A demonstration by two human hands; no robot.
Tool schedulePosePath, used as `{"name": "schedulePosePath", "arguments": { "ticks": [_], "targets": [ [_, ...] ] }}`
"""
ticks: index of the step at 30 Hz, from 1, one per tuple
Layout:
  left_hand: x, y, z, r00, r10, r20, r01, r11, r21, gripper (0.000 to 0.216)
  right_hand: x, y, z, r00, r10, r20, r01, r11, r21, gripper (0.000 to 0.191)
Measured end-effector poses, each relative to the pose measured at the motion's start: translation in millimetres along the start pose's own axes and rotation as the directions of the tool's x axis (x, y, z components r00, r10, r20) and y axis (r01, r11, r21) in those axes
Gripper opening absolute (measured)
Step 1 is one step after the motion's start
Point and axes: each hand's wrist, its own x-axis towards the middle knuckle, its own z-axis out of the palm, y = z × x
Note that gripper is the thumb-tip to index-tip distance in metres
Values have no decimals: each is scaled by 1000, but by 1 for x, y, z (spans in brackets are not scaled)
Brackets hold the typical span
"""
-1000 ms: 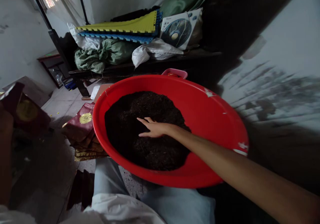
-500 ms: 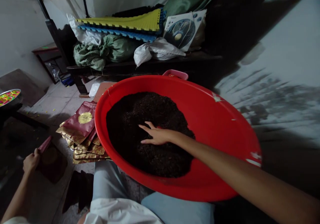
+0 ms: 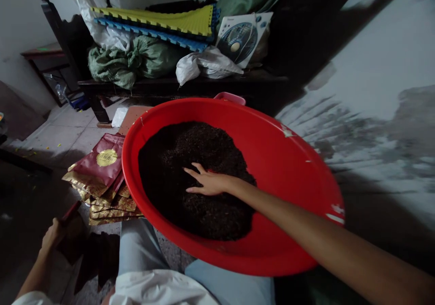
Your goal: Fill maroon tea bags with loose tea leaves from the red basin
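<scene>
well, the right hand (image 3: pixel 210 182) splays its fingers (image 3: pixel 195 190) over dark shreds (image 3: pixel 214 144); the left hand (image 3: pixel 51 234) grips a pouch (image 3: pixel 72 233).

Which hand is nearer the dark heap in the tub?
Right. The right hand is spread over the dark heap in the red tub; the left hand is outside, left of the tub, holding a dark red bag.
</scene>
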Motion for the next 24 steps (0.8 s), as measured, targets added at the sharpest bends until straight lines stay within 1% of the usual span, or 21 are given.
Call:
{"name": "schedulePosePath", "arguments": {
  "ticks": [4,7,10,13,15,16,17,18,19,20,21,22,24],
  "targets": [
    [-2,-13,32,997,35,61,-39,997,59,38,-1,-1,-2,1000,7,8,-7,1000,-6,102],
    [-9,-19,59,991,9,137,-24,993,114,38,1,2,-1,1000,-3,7,3,1000,-9,102],
    [-19,-18,85,985,-21,173,1,994,112,36,4,9,3,999,-37,-27,38,999,10,103],
    [-25,-14,106,981,-43,191,26,996,89,30,7,16,5,997,-57,-49,59,998,31,101],
    [-25,-11,115,978,-50,203,38,997,65,27,8,17,4,992,-78,-102,81,996,31,92],
    [-24,-11,117,977,-54,208,44,998,53,26,9,17,3,980,-109,-164,114,993,20,84],
    [-23,-10,118,976,-59,211,51,998,42,25,9,16,1,957,-155,-247,161,987,4,74],
    [-21,-10,119,975,-67,212,61,998,33,24,9,13,-2,918,-209,-338,214,976,-22,64],
    [-19,-10,119,975,-77,210,73,997,27,24,9,10,-5,868,-269,-416,269,961,-60,55],
    [-18,-9,119,975,-88,205,85,996,23,23,8,6,-7,820,-332,-466,317,942,-114,50],
    [-16,-10,118,975,-98,199,96,995,20,23,7,2,-9,781,-394,-484,352,919,-178,47],
    [-15,-10,117,976,-105,191,104,994,17,22,6,-3,-11,753,-449,-481,375,893,-247,47],
    [-13,-10,115,978,-113,178,112,994,12,21,3,-12,-12,717,-535,-447,397,840,-370,52]
  ]
}}
